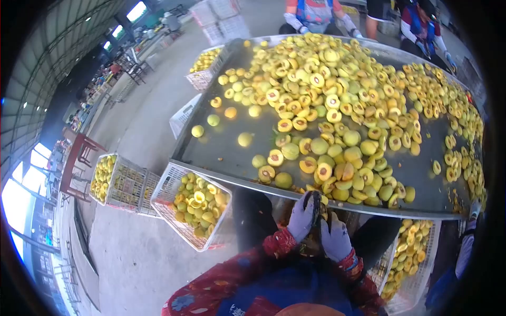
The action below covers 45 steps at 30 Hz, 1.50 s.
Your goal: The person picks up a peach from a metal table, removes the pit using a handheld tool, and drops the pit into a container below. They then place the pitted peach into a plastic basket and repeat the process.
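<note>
Both hands wear pale gloves and meet at the near edge of a metal table (211,152). My left hand (301,217) has its fingers wrapped round a dark object (316,204), too small to make out. Close beside it on the right, my right hand (336,238) is bent inward, its fingertips near a small yellow piece; whether it grips that piece is unclear. Just beyond the hands lies a heap of halved and whole yellow-green fruit (350,174), some halves showing brown pits.
A white crate of fruit (163,203) stands at the left below the table, another crate (429,253) at the right. More crates (129,181) stand further left. Across the table are co-workers (316,13), and a gloved hand (475,209) shows at the right edge.
</note>
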Tool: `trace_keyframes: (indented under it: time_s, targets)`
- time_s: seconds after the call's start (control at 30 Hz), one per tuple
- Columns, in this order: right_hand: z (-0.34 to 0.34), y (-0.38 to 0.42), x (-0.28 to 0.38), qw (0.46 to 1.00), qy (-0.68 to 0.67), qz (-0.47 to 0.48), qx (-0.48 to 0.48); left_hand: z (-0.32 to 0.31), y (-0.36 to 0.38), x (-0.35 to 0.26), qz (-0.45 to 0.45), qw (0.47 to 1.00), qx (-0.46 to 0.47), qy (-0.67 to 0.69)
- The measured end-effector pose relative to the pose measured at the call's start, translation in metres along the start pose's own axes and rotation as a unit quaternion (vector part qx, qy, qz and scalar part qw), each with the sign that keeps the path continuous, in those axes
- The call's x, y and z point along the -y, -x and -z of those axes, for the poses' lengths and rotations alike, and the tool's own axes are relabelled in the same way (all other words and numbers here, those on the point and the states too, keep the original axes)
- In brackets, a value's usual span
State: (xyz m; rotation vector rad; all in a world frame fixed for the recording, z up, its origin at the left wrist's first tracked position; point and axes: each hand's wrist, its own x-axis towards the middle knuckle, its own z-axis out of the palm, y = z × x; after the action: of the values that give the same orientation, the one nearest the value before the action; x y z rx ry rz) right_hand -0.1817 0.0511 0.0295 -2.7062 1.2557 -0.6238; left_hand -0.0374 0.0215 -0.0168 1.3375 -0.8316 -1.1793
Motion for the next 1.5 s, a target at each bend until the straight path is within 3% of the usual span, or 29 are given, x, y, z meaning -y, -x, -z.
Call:
trace_keyframes:
  time_s: [0.07,0.1,0.13,0.17,0.2,0.23,0.3,0.33,0.37,0.5,0.67,0.73,0.83,0.93,0.97,1.03,1.13,1.2,1.3,1.37,1.43,1.5]
  targets:
    - [0.001,0.002,-0.003,0.993,0.098,0.057,0.027,0.003,-0.002,-0.004,0.03,0.997,0.009,0.065]
    - [0.001,0.001,-0.002,0.997,0.057,0.053,0.02,0.003,0.001,-0.005,0.04,0.993,0.012,0.112]
    - [0.01,-0.005,0.005,0.999,0.013,0.023,0.038,0.003,0.002,-0.001,-0.055,0.998,0.007,0.037]
    - [0.009,-0.006,0.005,0.996,0.054,0.055,-0.043,0.009,0.0,0.008,-0.068,0.998,0.011,-0.013]
    - [0.01,-0.006,0.011,0.999,-0.021,-0.019,-0.032,0.016,-0.002,0.018,-0.082,0.995,0.013,-0.063]
    - [0.013,-0.003,0.012,0.999,-0.027,-0.037,-0.018,0.024,-0.008,0.025,-0.023,0.995,0.02,-0.091]
    - [0.018,-0.005,0.011,0.998,-0.042,-0.056,-0.004,0.019,-0.003,-0.002,0.028,0.998,0.042,0.041]
    - [0.026,-0.009,0.009,0.998,-0.018,-0.029,-0.052,0.017,-0.002,-0.003,0.02,0.996,0.05,0.068]
    - [0.024,-0.007,0.009,0.998,-0.029,-0.046,-0.041,0.015,-0.001,-0.003,0.011,0.994,0.059,0.095]
    - [0.02,-0.007,0.009,0.994,-0.073,-0.076,-0.013,0.014,0.008,0.005,-0.106,0.99,0.087,0.039]
    - [0.018,-0.006,0.01,0.998,-0.039,-0.046,0.003,0.015,0.012,0.003,-0.08,0.994,0.073,-0.023]
    - [0.018,-0.007,0.011,0.999,0.0,-0.027,-0.022,0.012,0.011,0.003,-0.035,0.998,0.046,-0.004]
    - [0.013,-0.008,0.011,0.997,-0.004,-0.032,-0.065,-0.004,0.016,-0.026,-0.011,0.988,0.048,0.143]
    - [0.014,-0.006,0.011,0.999,0.042,-0.012,-0.008,-0.01,0.021,-0.029,-0.048,0.963,0.072,0.254]
    - [0.014,-0.004,0.01,0.999,0.038,-0.007,-0.011,-0.009,0.024,-0.022,-0.122,0.986,0.038,0.108]
    - [0.015,-0.006,0.002,0.999,0.035,0.015,-0.027,-0.005,0.018,-0.003,-0.241,0.959,-0.024,-0.147]
    - [-0.011,0.001,-0.012,0.964,-0.243,-0.109,-0.02,-0.002,0.012,-0.002,-0.317,0.889,-0.043,-0.329]
    - [-0.019,0.004,-0.019,0.915,-0.369,-0.164,0.013,-0.001,0.013,-0.003,-0.33,0.864,-0.019,-0.38]
    - [-0.038,0.013,-0.031,0.833,-0.503,-0.218,0.079,-0.003,0.013,-0.022,-0.257,0.87,0.053,-0.416]
    - [-0.047,0.018,-0.034,0.81,-0.533,-0.225,0.094,-0.009,0.014,-0.032,-0.175,0.902,0.061,-0.389]
    - [-0.043,0.018,-0.031,0.823,-0.517,-0.221,0.078,-0.018,0.017,-0.038,-0.081,0.936,0.035,-0.341]
    - [-0.027,0.012,-0.028,0.838,-0.492,-0.226,0.066,-0.004,0.01,-0.003,-0.275,0.863,0.074,-0.417]
